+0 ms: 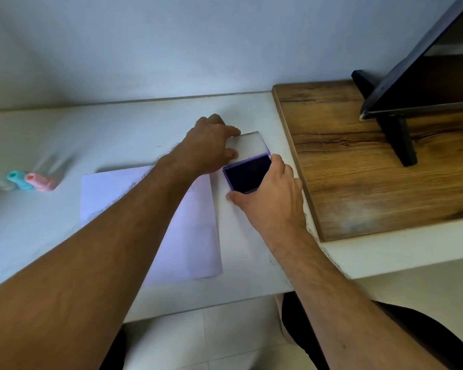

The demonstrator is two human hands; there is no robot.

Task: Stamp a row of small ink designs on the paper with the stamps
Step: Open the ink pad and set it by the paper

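Note:
A purple ink pad (247,173) with a dark inked face lies open on the white table, right of the white paper (195,236). Its clear lid (251,144) is folded back behind it. My right hand (271,194) grips the pad's base, thumb at the near edge and fingers at the far right corner. My left hand (211,141) reaches across the paper and holds the lid's left edge between thumb and fingers. Three small stamps stand at the far left: a pale green stamp (0,181), a teal stamp (19,179) and a pink stamp (39,181).
A wooden board (358,166) lies raised on the table's right side, carrying a black monitor (425,62) on its stand (397,134). The table's front edge (211,305) runs near my lap. A pale wall closes off the back.

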